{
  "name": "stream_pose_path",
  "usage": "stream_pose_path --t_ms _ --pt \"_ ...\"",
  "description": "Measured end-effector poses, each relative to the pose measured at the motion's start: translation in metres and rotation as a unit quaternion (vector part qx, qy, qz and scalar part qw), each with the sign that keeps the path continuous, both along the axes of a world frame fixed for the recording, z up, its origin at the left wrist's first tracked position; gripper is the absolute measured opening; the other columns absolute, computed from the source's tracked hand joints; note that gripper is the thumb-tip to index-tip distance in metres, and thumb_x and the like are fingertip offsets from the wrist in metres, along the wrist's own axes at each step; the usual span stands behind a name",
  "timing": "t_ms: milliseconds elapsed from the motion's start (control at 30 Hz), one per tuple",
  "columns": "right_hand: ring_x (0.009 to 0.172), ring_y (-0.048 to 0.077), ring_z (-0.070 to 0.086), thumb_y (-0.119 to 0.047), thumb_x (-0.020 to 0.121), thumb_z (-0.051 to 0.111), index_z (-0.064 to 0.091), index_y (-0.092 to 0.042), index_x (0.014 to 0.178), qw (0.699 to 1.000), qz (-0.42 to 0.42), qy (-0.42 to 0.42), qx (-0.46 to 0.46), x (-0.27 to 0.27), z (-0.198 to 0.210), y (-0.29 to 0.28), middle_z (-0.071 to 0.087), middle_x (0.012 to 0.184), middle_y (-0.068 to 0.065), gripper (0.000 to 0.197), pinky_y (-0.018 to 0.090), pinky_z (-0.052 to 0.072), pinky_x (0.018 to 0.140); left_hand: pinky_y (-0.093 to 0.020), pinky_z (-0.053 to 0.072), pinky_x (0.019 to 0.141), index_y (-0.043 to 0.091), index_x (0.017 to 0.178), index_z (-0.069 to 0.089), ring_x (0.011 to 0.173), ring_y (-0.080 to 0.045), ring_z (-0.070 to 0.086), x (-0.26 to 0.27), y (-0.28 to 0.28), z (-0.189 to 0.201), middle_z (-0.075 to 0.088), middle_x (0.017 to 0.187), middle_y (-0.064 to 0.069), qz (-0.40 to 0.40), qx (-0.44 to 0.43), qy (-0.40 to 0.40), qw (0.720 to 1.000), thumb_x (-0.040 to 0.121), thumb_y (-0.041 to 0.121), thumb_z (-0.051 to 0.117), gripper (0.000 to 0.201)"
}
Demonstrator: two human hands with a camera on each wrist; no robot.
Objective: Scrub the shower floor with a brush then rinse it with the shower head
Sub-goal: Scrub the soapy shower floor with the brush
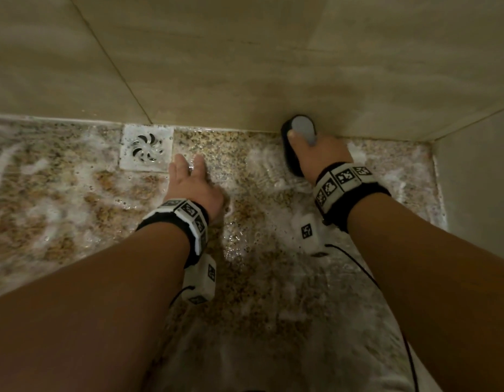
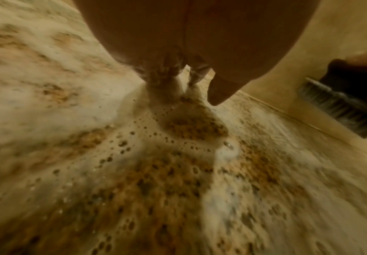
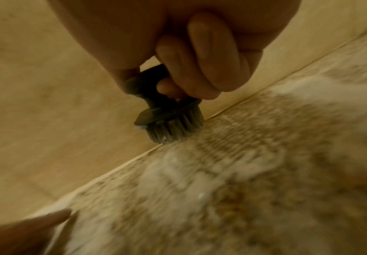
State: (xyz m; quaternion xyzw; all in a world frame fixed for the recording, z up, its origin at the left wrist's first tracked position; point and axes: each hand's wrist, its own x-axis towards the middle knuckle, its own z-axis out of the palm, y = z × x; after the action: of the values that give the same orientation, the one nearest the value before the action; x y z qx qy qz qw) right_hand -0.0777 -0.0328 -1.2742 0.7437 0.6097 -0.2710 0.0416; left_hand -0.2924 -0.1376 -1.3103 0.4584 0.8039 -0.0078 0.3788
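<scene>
The speckled brown granite shower floor (image 1: 253, 278) is wet and streaked with white foam. My right hand (image 1: 318, 154) grips a dark scrub brush (image 1: 294, 145) with a grey handle top, its bristles (image 3: 173, 128) down on the floor right at the foot of the back wall. In the left wrist view the brush (image 2: 342, 103) shows at the right edge. My left hand (image 1: 192, 182) lies flat with straight fingers (image 2: 167, 91) pressed on the soapy floor, just right of the drain. No shower head is in view.
A square white floor drain (image 1: 146, 147) with a swirl grate sits at the back left of the floor. Beige tiled walls (image 1: 245, 52) close the back and the right side (image 1: 477, 171), meeting in a corner at the right. Wrist sensor cables trail over the floor.
</scene>
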Motion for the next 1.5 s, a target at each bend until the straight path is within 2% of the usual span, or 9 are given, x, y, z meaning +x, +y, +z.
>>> stream_pose_path --t_ms 100,200,300,433,633,867,1000,1200,1500 --pt "0.085 0.03 0.058 -0.072 0.095 0.035 0.059 -0.009 0.11 0.997 0.062 0.049 -0.001 -0.037 0.007 -0.009 0.062 0.099 0.01 0.07 0.032 0.039 0.071 -0.047 0.03 0.123 0.03 0.16 0.024 0.153 -0.031 0.032 -0.01 -0.003 0.011 0.028 0.168 -0.006 0.049 0.041 -0.026 0.998 0.101 0.016 0.046 0.064" --pt "0.076 0.024 0.059 -0.071 0.095 0.037 0.056 -0.012 0.111 0.99 0.099 0.095 0.009 -0.081 0.003 -0.025 0.062 0.092 0.004 0.064 0.031 0.044 0.064 -0.041 0.044 0.109 0.024 0.157 0.037 0.135 -0.033 0.055 -0.025 -0.007 0.028 0.054 0.152 -0.007 0.111 0.087 -0.021 0.99 0.106 0.015 0.045 0.053" --pt "0.06 0.015 0.055 -0.066 0.098 0.036 0.048 -0.015 0.105 0.986 0.147 0.062 -0.037 -0.108 -0.016 -0.039 0.054 0.074 -0.003 0.053 0.025 0.037 0.048 -0.036 0.046 0.106 0.019 0.156 0.04 0.131 -0.03 0.058 -0.041 -0.009 0.032 0.056 0.15 -0.008 0.131 0.113 -0.011 0.985 0.105 0.012 0.046 0.052" --pt "0.059 0.013 0.052 -0.065 0.098 0.035 0.049 -0.01 0.115 0.984 0.166 0.05 -0.035 -0.111 -0.018 -0.043 0.05 0.072 -0.003 0.059 0.025 0.034 0.045 -0.042 0.046 0.113 0.021 0.159 0.038 0.137 -0.029 0.054 -0.045 -0.016 0.03 0.054 0.153 -0.006 0.163 0.103 -0.024 0.981 0.105 0.012 0.047 0.055" --pt "0.068 0.022 0.052 -0.07 0.096 0.037 0.054 -0.012 0.104 0.989 0.13 0.056 -0.035 -0.106 -0.002 -0.033 0.061 0.094 0.009 0.061 0.031 0.041 0.061 -0.046 0.057 0.101 0.023 0.153 0.044 0.12 -0.025 0.065 -0.04 -0.015 0.028 0.058 0.148 -0.001 0.196 0.127 -0.062 0.97 0.104 0.013 0.05 0.051" --pt "0.085 0.022 0.057 -0.071 0.086 0.058 0.059 -0.014 0.13 0.988 0.025 0.118 -0.095 -0.073 0.04 -0.049 0.059 0.101 0.001 0.072 0.029 0.045 0.069 -0.033 0.039 0.113 0.025 0.16 0.036 0.143 -0.022 0.047 -0.009 -0.043 0.053 0.046 0.16 0.001 0.256 0.065 -0.136 0.955 0.107 0.019 0.048 0.055" --pt "0.056 0.025 0.057 -0.068 0.09 0.054 0.062 -0.011 0.095 0.979 0.019 0.091 -0.182 -0.064 0.054 -0.086 0.058 0.07 0.008 0.058 0.029 0.045 0.052 -0.033 0.037 0.115 0.022 0.161 0.035 0.145 -0.023 0.044 0.008 -0.083 0.069 0.043 0.161 -0.003 0.271 0.015 -0.178 0.946 0.107 0.031 0.05 0.056" --pt "0.064 0.025 0.063 -0.068 0.093 0.047 0.06 -0.02 0.093 0.971 0.038 0.05 -0.231 -0.069 0.076 -0.132 0.065 0.075 0.006 0.05 0.028 0.046 0.053 -0.038 0.035 0.12 0.021 0.16 0.037 0.148 -0.024 0.041 0.005 -0.11 0.102 0.039 0.164 -0.002 0.301 -0.04 -0.225 0.926 0.107 0.045 0.048 0.059" --pt "0.08 0.021 0.058 -0.066 0.09 0.05 0.055 -0.015 0.12 0.97 0.095 0.047 -0.22 -0.102 0.129 -0.161 0.061 0.1 0.004 0.059 0.032 0.046 0.064 -0.036 0.041 0.114 0.025 0.158 0.041 0.142 -0.023 0.048 -0.038 -0.128 0.175 0.045 0.16 0.0 0.272 -0.025 -0.194 0.942 0.106 0.048 0.05 0.058"
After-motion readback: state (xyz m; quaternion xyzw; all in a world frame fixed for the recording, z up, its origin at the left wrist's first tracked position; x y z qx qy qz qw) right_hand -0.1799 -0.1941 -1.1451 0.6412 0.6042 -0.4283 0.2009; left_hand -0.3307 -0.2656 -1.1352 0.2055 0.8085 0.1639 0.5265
